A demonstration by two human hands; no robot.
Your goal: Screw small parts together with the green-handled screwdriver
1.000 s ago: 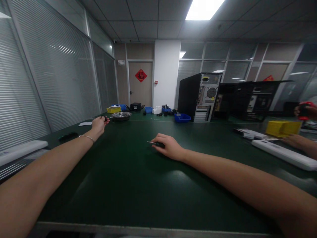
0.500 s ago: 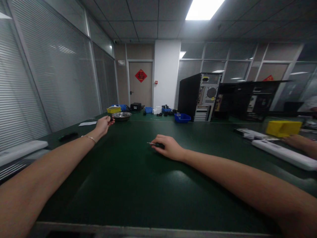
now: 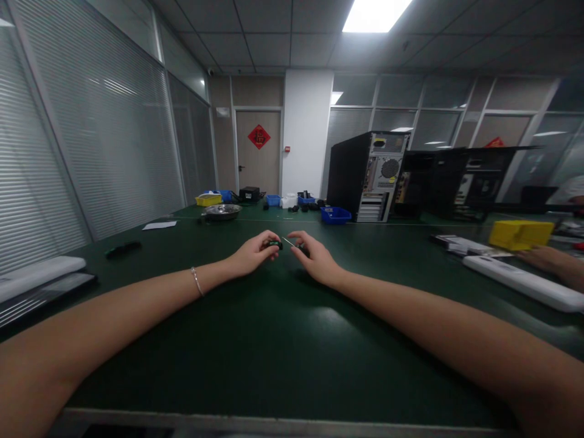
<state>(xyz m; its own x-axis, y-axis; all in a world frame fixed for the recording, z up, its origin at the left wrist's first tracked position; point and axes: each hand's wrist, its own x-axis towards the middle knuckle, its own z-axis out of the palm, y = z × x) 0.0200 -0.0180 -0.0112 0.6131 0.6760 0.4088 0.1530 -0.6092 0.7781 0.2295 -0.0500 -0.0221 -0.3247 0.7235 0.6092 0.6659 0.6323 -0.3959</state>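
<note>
At frame centre, the left hand [image 3: 250, 254] pinched a small black part [image 3: 274, 244], seemingly light and rigid, while the right hand [image 3: 314, 258] gripped a slim screwdriver [image 3: 292, 243] by its handle.

2 bare forearms are showing, with no sleeves reaching into view. The left hand [image 3: 249, 255] is wearing 1 thin silver bracelet [image 3: 196, 281] at the wrist. The right hand [image 3: 316, 260] is wearing nothing.
</note>
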